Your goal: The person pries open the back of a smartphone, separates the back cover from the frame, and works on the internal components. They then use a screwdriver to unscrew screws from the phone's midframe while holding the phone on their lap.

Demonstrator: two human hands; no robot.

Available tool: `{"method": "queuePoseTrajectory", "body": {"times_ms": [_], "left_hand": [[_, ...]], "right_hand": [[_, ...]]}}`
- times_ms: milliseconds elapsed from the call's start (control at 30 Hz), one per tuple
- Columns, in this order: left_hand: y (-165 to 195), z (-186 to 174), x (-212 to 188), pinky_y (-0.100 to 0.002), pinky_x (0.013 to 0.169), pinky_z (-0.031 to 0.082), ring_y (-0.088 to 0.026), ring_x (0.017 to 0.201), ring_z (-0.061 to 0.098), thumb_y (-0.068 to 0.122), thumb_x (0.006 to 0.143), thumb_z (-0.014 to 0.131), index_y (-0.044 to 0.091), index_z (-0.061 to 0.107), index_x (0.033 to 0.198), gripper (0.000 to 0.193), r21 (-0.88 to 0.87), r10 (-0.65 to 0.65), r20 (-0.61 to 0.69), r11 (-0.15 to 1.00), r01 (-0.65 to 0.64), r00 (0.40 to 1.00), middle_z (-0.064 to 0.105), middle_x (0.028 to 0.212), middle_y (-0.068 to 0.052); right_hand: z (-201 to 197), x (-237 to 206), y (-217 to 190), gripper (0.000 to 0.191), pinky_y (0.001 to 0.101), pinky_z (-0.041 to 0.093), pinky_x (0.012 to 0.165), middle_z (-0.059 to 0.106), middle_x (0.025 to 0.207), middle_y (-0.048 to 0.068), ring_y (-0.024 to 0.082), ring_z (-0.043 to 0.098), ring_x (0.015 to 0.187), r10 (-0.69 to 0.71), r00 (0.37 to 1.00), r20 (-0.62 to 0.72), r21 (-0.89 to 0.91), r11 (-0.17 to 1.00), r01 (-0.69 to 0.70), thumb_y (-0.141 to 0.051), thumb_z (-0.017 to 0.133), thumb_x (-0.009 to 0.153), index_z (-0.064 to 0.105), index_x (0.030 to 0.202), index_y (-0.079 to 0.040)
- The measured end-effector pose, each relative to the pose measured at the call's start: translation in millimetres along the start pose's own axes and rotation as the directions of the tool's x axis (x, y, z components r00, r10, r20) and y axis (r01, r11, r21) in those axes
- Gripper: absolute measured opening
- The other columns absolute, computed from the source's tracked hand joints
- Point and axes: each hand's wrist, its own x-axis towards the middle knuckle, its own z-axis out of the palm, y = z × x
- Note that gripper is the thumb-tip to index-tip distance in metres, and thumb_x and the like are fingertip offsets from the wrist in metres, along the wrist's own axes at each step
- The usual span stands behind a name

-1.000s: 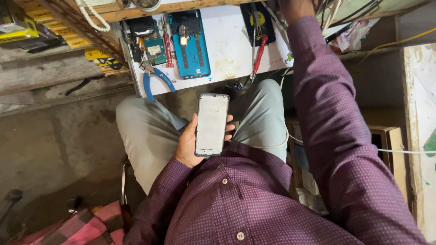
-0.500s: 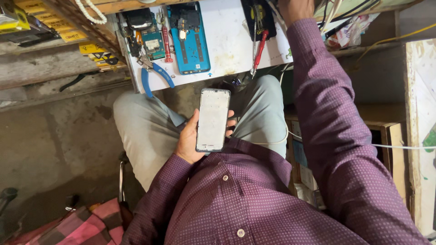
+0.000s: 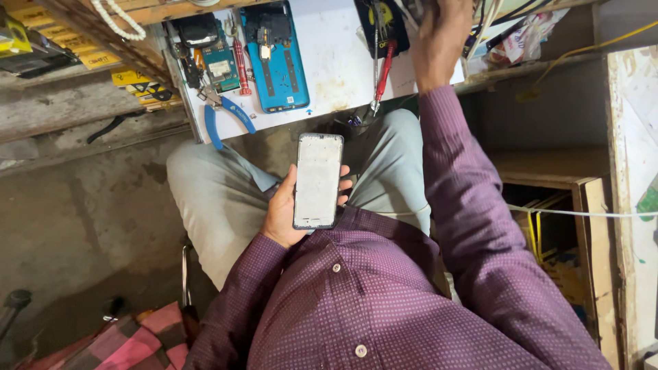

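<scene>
pale phone panel (image 3: pixel 317 179) rests in left hand (image 3: pixel 284 214).

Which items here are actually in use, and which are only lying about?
In use:
- left hand holding the pale, dusty rectangular phone panel
- right hand reaching among cables at the white bench

Lying about:
- blue opened phone shell
- blue-handled pliers
- red-handled screwdriver
- green circuit board

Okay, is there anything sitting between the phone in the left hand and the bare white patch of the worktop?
Nothing visible blocks it. The phone, held in the left hand over the lap, faces open air up to the worktop; the blue back cover and red screwdriver flank that patch.
</scene>
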Motion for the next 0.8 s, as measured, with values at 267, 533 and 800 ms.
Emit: {"method": "queuePoseTrajectory", "body": {"times_ms": [267,533,800], "left_hand": [[2.6,4.2,-0.1,-0.051,0.109,0.048,-0.04,0.133,0.056,0.051,0.11,0.034,0.0,0.033,0.16,0.072,0.021,0.003,-0.028,1.0,-0.002,1.0,0.048,0.154,-0.025],[11.5,9.1,6.3,-0.051,0.11,0.048,-0.039,0.132,0.057,0.052,0.109,0.035,-0.001,0.034,0.16,0.073,0.072,0.035,-0.034,0.997,-0.032,0.999,0.049,0.154,-0.025],[21.4,14.3,13.8,-0.051,0.111,0.048,-0.039,0.134,0.056,0.053,0.109,0.036,-0.001,0.034,0.161,0.075,0.091,0.09,-0.03,0.992,-0.087,0.995,0.047,0.156,-0.027]], "right_hand": [[-50.7,-57.3,-25.4,0.033,0.0293,0.051,0.09,0.067,0.122,0.008,0.014,0.061,0.103,0.453,0.867,0.208,0.555,0.675,-0.486,-0.023,0.056,0.114,0.065,0.137,0.0],[-109.3,-114.7,-50.0,0.039,0.0344,0.056,0.091,0.065,0.127,0.014,0.023,0.069,0.101,0.52,0.649,0.555,0.708,0.115,-0.697,-0.022,0.054,0.113,0.053,0.144,0.001],[-96.6,-134.0,-94.1,0.035,0.0368,0.056,0.099,0.063,0.128,0.016,0.024,0.068,0.109,0.443,0.543,0.713,0.575,0.073,-0.815,-0.014,0.053,0.109,0.058,0.141,0.0]]}}
